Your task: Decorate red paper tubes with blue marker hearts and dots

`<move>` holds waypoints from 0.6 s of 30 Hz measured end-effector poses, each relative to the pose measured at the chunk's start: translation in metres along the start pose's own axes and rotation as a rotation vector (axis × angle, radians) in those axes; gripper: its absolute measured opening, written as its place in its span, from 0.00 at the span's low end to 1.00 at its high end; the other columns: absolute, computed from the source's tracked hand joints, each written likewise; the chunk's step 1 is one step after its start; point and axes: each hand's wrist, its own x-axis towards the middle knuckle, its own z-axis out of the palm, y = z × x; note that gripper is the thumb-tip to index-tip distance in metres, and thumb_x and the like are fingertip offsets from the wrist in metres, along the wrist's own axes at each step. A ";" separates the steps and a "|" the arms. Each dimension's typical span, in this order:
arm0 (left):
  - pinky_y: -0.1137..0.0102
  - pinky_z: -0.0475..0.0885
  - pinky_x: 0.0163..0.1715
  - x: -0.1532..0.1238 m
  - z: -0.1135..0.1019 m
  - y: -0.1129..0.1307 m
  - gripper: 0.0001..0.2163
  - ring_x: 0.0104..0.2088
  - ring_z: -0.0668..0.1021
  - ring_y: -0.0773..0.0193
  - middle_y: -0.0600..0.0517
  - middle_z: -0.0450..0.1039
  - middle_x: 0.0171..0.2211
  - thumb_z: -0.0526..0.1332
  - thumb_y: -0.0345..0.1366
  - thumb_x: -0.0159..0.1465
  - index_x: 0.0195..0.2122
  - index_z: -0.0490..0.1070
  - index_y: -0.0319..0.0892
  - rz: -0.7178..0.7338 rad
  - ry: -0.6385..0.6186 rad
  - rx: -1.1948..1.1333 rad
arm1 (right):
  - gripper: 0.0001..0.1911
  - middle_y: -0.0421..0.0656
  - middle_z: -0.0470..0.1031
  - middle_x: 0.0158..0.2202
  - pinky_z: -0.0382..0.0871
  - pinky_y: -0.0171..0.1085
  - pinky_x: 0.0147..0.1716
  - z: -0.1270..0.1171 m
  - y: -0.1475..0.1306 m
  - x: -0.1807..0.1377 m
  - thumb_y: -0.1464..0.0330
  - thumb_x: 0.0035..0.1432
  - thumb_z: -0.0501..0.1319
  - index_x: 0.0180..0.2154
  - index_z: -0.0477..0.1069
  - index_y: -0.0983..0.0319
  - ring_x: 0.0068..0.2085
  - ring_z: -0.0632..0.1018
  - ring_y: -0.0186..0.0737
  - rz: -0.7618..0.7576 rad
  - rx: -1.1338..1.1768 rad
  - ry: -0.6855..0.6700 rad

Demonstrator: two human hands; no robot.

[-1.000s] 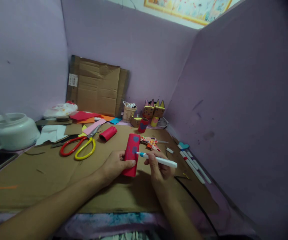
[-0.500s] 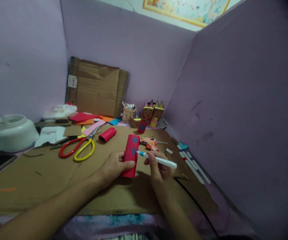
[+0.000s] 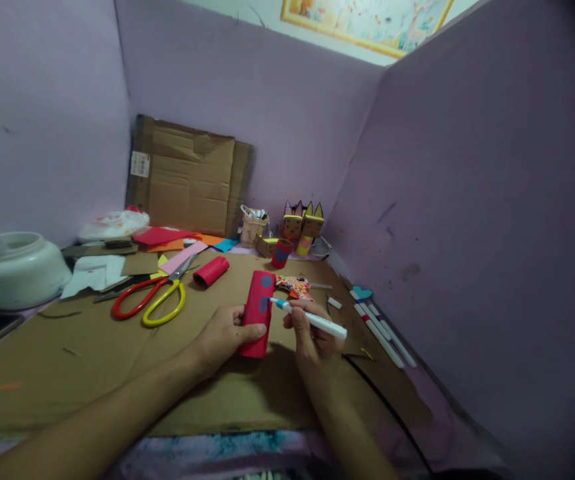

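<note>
My left hand point(image 3: 227, 337) is closed around the lower left side of a red paper-covered tube point(image 3: 253, 339), thumb across its front. Blue-purple round spots run along the tube's upper right face. Pinched in my right hand point(image 3: 313, 337) is a white marker point(image 3: 324, 325) with a blue collar. Its tip meets the tube at the lower blotch. Just behind lies a flower-patterned paper piece point(image 3: 294, 287). A second red tube point(image 3: 211, 271) rests on its side to the left, and a short red tube with a blue heart point(image 3: 281, 254) stands farther back.
Scissors point(image 3: 163, 293) with red and yellow handles lie left on the cardboard sheet point(image 3: 92, 373). A white pot point(image 3: 17, 270) stands far left. Several markers point(image 3: 380, 333) lie right, near a black cord point(image 3: 387, 407). Cat-eared cardboard figures point(image 3: 303, 223) stand at the back.
The whole view has shifted slightly. The marker tip stays at the tube, and the lower blue blotch looks a little larger. Both hands keep their grip.
</note>
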 end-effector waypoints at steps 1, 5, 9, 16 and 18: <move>0.72 0.61 0.27 0.000 0.000 0.000 0.18 0.25 0.67 0.67 0.55 0.68 0.23 0.70 0.41 0.42 0.30 0.70 0.36 -0.002 0.004 0.000 | 0.08 0.39 0.72 0.23 0.67 0.34 0.26 0.000 0.000 0.000 0.66 0.61 0.57 0.34 0.72 0.61 0.25 0.74 0.35 -0.001 -0.005 -0.001; 0.72 0.62 0.26 0.001 -0.001 -0.001 0.17 0.25 0.68 0.66 0.54 0.69 0.24 0.70 0.41 0.42 0.30 0.71 0.37 -0.018 0.019 0.002 | 0.08 0.38 0.72 0.22 0.66 0.33 0.25 -0.002 -0.003 0.000 0.65 0.61 0.57 0.33 0.72 0.61 0.24 0.73 0.34 0.008 -0.045 0.002; 0.71 0.63 0.26 0.001 -0.002 -0.001 0.18 0.25 0.69 0.66 0.54 0.70 0.24 0.71 0.41 0.42 0.30 0.71 0.36 -0.005 0.010 -0.011 | 0.10 0.38 0.72 0.22 0.67 0.34 0.25 -0.003 -0.005 -0.001 0.65 0.62 0.57 0.31 0.72 0.62 0.24 0.73 0.34 0.019 -0.045 -0.007; 0.71 0.64 0.27 0.002 -0.001 -0.001 0.19 0.25 0.71 0.65 0.53 0.72 0.25 0.71 0.40 0.42 0.33 0.73 0.35 -0.004 0.002 -0.039 | 0.11 0.39 0.73 0.22 0.67 0.34 0.25 -0.002 -0.004 -0.003 0.64 0.61 0.57 0.30 0.72 0.63 0.24 0.74 0.35 0.025 -0.038 0.015; 0.71 0.65 0.27 0.002 -0.001 -0.001 0.19 0.26 0.71 0.65 0.52 0.72 0.25 0.71 0.40 0.42 0.33 0.73 0.35 -0.004 -0.002 -0.042 | 0.12 0.39 0.72 0.21 0.67 0.33 0.24 -0.002 -0.005 -0.002 0.64 0.61 0.57 0.29 0.72 0.62 0.23 0.74 0.35 0.020 -0.050 0.021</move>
